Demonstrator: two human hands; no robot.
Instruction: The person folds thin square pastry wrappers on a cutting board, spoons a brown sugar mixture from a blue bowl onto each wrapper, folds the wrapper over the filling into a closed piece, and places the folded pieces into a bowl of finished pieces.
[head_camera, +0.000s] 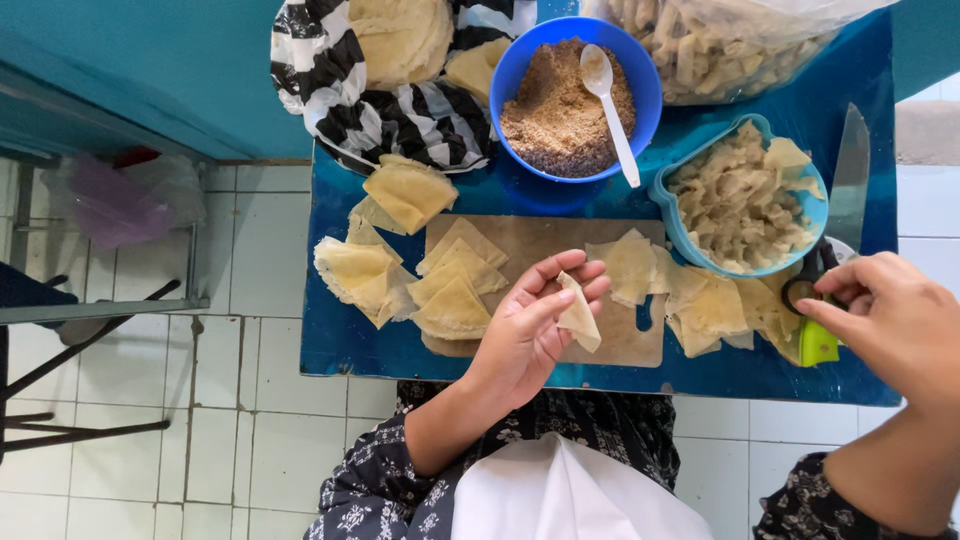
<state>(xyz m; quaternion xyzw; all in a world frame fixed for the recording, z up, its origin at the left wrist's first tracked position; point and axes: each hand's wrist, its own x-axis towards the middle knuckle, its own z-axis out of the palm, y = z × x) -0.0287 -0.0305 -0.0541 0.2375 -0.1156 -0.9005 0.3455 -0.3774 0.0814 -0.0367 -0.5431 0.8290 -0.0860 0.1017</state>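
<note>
My left hand (535, 325) holds a folded triangular dough wrapper (579, 316) over a wooden cutting board (628, 345). My right hand (895, 320) is at the table's right edge, its fingers on a pair of scissors with black and green handles (812, 325). Several folded dough triangles (455, 280) lie on the board's left part, more lie left of it (362, 275), and flat dough pieces (700, 300) lie on its right.
A blue bowl of brown crumbly filling (560, 110) holds a white spoon (610, 100). A light-blue tub (680, 235) holds dough scraps. A striped cloth (420, 120) wraps round flat wrappers. A plastic bag of scraps (720, 45) sits behind. A knife blade (850, 180) lies at right. Tiled floor lies below.
</note>
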